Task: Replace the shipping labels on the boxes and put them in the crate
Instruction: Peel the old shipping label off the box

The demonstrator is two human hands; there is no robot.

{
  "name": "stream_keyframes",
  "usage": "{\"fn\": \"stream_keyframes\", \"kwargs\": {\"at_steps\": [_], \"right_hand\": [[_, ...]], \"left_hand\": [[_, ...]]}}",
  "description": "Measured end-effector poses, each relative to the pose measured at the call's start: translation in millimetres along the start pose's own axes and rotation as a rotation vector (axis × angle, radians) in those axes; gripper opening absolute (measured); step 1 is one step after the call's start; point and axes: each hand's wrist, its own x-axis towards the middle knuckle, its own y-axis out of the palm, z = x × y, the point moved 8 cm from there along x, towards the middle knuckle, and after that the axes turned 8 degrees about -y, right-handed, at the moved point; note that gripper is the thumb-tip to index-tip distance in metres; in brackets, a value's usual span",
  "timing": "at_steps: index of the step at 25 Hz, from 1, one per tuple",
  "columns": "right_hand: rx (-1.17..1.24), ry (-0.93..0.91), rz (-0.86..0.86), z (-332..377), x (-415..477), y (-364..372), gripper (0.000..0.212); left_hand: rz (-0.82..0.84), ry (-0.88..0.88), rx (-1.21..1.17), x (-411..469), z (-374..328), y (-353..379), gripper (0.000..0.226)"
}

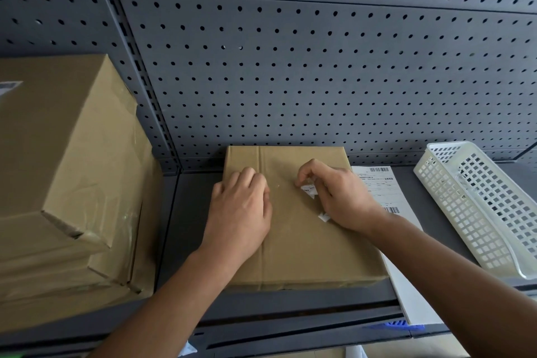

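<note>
Left hand (239,206) rests on flat box (302,229), fingers curled together. Right hand (338,197) pinches label scrap (308,190). Label sheet (380,186) just beside.

- Box (302,227): plain brown cardboard.
- Stacked boxes (66,177): same brown, glossy clear tape.
- Pegboard (290,67): dark grey, regular rows of round holes.
- Shelf (189,212): dark grey.
- Basket (476,206): white, square lattice.
- Sheet (386,183): white, black barcodes and print.
- Scrap (308,190): white.
</note>
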Motion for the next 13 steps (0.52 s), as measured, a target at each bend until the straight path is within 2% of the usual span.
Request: {"fn": "stream_keyframes", "kwargs": {"at_steps": [8,13], "right_hand": [[0.085,0.085,-0.045,-7,-2,-7,0.037],[0.045,0.02,0.064,5,-2,-6,0.041]], "left_hand": [[0.001,-0.004,-0.006,0,0,0,0.008],[0.001,-0.006,-0.003,1,0,0,0.008]]}}
